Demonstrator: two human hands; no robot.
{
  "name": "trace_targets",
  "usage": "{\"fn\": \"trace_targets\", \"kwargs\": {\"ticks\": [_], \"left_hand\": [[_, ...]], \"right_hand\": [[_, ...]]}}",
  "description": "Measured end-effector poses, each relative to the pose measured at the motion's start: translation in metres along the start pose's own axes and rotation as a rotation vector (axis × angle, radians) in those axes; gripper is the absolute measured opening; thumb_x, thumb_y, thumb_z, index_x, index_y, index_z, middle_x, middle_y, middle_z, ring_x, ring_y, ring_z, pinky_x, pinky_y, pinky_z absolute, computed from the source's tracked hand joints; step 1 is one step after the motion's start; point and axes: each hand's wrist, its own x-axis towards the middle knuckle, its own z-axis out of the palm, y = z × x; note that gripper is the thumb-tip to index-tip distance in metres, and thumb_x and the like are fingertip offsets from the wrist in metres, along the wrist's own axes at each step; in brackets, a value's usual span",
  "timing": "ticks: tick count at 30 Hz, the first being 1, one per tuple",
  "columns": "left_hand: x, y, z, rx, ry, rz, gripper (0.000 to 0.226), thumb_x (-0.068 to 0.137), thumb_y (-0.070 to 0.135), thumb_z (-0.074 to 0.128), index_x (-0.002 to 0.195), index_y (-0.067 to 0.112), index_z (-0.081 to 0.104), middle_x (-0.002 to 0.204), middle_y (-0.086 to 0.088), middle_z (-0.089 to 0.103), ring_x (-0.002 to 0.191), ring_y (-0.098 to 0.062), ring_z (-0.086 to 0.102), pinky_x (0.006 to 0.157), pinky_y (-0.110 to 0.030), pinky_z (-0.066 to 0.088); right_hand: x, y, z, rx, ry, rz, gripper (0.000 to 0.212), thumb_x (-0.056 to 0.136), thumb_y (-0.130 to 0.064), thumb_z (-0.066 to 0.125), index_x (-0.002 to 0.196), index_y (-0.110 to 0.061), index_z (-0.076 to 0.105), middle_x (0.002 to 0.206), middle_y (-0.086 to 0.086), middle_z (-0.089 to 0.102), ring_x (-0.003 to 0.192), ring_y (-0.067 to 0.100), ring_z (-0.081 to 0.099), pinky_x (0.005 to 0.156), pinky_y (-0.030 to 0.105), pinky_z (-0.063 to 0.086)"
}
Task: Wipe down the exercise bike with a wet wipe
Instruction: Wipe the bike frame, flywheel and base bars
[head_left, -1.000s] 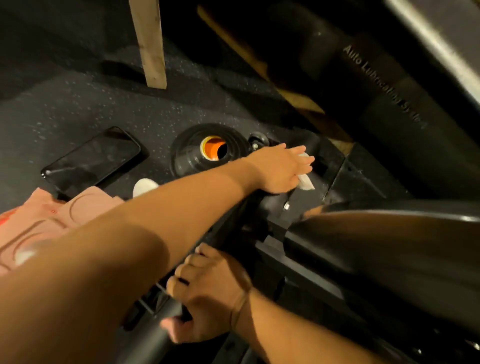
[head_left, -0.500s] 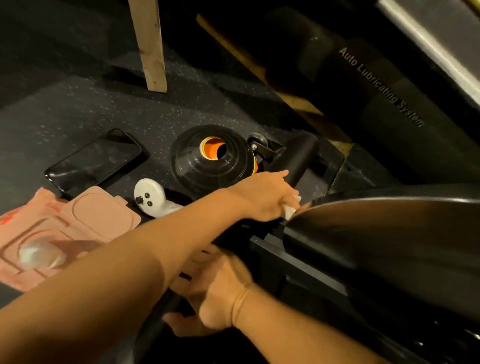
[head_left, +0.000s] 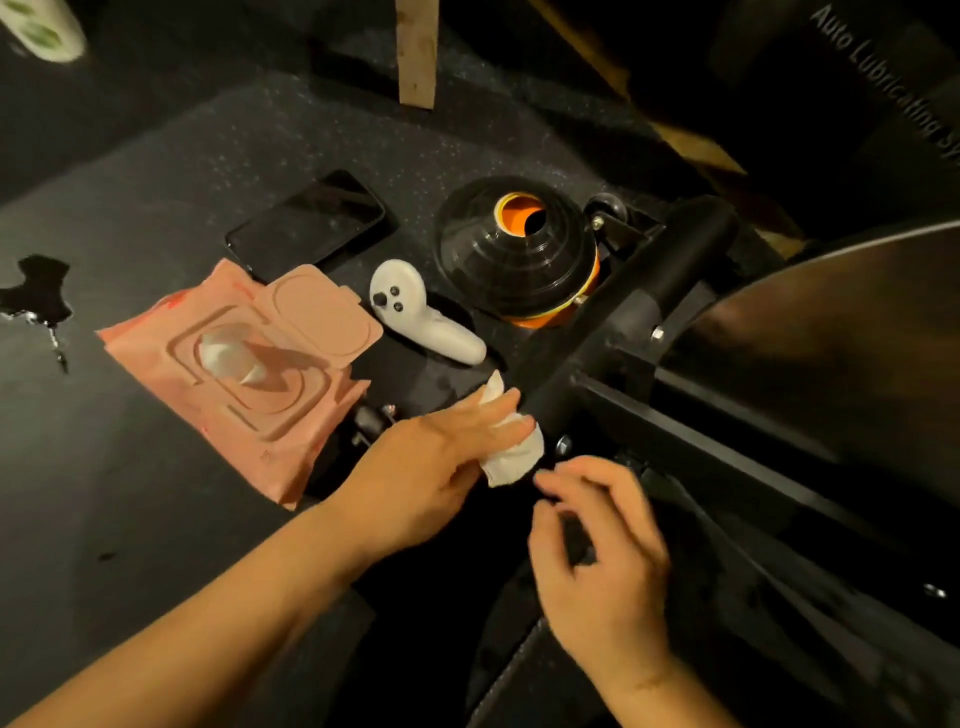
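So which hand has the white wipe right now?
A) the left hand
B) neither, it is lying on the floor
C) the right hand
A: the left hand holds the white wet wipe against the exercise bike's black base tube, while the right hand beside it has no wipe in it.

White wipe (head_left: 511, 457), pink wipe pack (head_left: 244, 374), black bike frame (head_left: 649, 296).

We've got one view only, worn on the head, looking forward and steeply down at the floor (head_left: 156, 171). We're close in: the left hand (head_left: 431, 467) and right hand (head_left: 602, 566) meet just below centre, forearms rising from the bottom edge, the bike frame (head_left: 649, 301) filling the right side.
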Motion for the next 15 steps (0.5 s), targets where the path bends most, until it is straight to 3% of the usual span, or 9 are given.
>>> {"fn": "trace_targets", "kwargs": {"ticks": [2,5,8,10,13,15], "left_hand": [[-0.008,0.006,0.005,0.121,0.032,0.0,0.059,0.087,0.022,0.033,0.141,0.034,0.051,0.159,0.009,0.032,0.146,-0.016,0.031,0.106,-0.035,0.047],[-0.007,0.01,0.006,0.088,0.021,0.035,0.05,0.094,0.021,0.041,0.143,0.02,0.051,0.161,0.001,0.028,0.148,-0.014,0.025,0.116,-0.036,0.034],[-0.01,0.014,0.002,-0.068,0.172,0.002,0.046,0.091,0.005,0.06,0.136,0.009,0.053,0.161,-0.007,0.025,0.148,-0.014,0.025,0.119,-0.027,0.027],[-0.014,0.015,0.002,-0.229,0.296,-0.079,0.056,0.085,0.005,0.066,0.138,0.006,0.046,0.158,-0.012,0.028,0.145,-0.021,0.033,0.116,-0.034,0.033],[-0.023,0.01,0.002,-0.51,0.494,-0.154,0.062,0.073,0.003,0.057,0.134,0.0,0.045,0.153,-0.013,0.035,0.14,-0.026,0.041,0.112,-0.047,0.04],[-0.03,0.006,0.001,-0.612,0.621,-0.228,0.058,0.066,-0.003,0.046,0.123,0.007,0.053,0.146,-0.012,0.043,0.139,-0.023,0.042,0.113,-0.045,0.039]], "right_hand": [[0.002,-0.018,0.0,0.033,0.023,0.056,0.028,0.091,-0.019,0.058,0.116,-0.014,0.068,0.119,-0.001,0.056,0.104,0.003,0.058,0.082,0.011,0.049],[0.015,-0.021,0.02,0.086,-0.059,0.134,0.033,0.097,-0.023,0.045,0.121,-0.015,0.065,0.125,-0.002,0.055,0.109,0.0,0.055,0.087,0.008,0.044],[0.031,-0.017,0.032,0.037,-0.047,0.18,0.031,0.097,-0.017,0.049,0.126,-0.015,0.061,0.129,-0.001,0.055,0.109,0.0,0.052,0.089,0.003,0.037],[0.035,-0.014,0.035,-0.084,-0.092,0.117,0.028,0.095,-0.015,0.055,0.121,-0.012,0.064,0.121,0.002,0.058,0.097,0.007,0.055,0.083,0.012,0.044],[0.045,-0.013,0.022,-0.301,-0.252,0.044,0.027,0.093,-0.015,0.054,0.116,-0.016,0.066,0.105,0.003,0.055,0.078,0.021,0.056,0.065,0.036,0.051],[0.049,0.0,0.008,-0.384,-0.231,0.101,0.035,0.092,-0.016,0.049,0.124,-0.019,0.062,0.099,0.004,0.052,0.073,0.022,0.053,0.061,0.034,0.048]]}}
